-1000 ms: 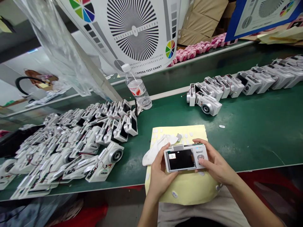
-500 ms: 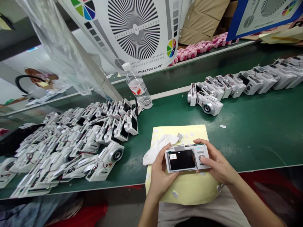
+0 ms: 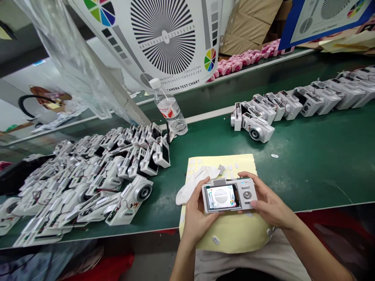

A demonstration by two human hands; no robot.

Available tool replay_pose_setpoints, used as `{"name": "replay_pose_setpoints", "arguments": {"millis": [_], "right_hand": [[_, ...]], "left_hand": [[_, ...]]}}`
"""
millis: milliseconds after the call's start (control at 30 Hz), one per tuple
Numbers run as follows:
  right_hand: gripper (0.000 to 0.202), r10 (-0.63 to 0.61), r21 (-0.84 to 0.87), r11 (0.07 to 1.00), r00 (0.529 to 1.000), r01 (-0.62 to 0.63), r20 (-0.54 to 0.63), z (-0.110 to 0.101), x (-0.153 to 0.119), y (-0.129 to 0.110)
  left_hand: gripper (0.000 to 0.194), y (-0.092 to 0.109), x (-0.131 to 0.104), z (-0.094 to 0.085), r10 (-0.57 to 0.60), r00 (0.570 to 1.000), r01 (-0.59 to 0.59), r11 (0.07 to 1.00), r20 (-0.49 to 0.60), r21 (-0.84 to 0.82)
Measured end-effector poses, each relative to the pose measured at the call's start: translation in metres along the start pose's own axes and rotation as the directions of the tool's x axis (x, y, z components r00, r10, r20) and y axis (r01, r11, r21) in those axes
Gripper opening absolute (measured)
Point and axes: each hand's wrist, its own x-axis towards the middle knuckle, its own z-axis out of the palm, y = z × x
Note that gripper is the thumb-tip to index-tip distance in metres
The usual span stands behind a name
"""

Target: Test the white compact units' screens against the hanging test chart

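over the yellow paper (image 3: pixel 228 236), left hand (image 3: pixel 198 217) and right hand (image 3: pixel 271 207) pinch the camera (image 3: pixel 230 196) by its ends, right thumb (image 3: pixel 255 204) by the lower button (image 3: pixel 247 202). looks like a screen-check step; next press calls for steady hold. vs earlier frame: thumb lower, screen (image 3: pixel 221 196) no longer mostly black, shows the test chart (image 3: pixel 178 80) beyond.

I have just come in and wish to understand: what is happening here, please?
A person holds a white camera between the left hand and the right hand, the right thumb near its lower button. Its lit screen shows a picture like the camera test chart ahead. Other cameras lie on both sides.
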Motion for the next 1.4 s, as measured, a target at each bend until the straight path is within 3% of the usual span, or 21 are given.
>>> {"name": "replay_pose_setpoints", "arguments": {"millis": [567, 1400], "right_hand": [[0.043, -0.054, -0.092, 0.994, 0.998, 0.051, -0.034, 0.0013, -0.0001, 0.0029], [0.050, -0.019, -0.120, 0.993, 0.986, -0.001, -0.168, 0.0076, 0.0025, -0.0011]], "left_hand": [[0.070, 0.0001, -0.0003, 0.0000, 0.017, 1.000, -0.017, 0.999, 0.003, 0.038], [0.071, 0.0006, -0.0009, 0.0011, 0.032, 0.999, -0.032, 0.999, -0.008, 0.037]]}}
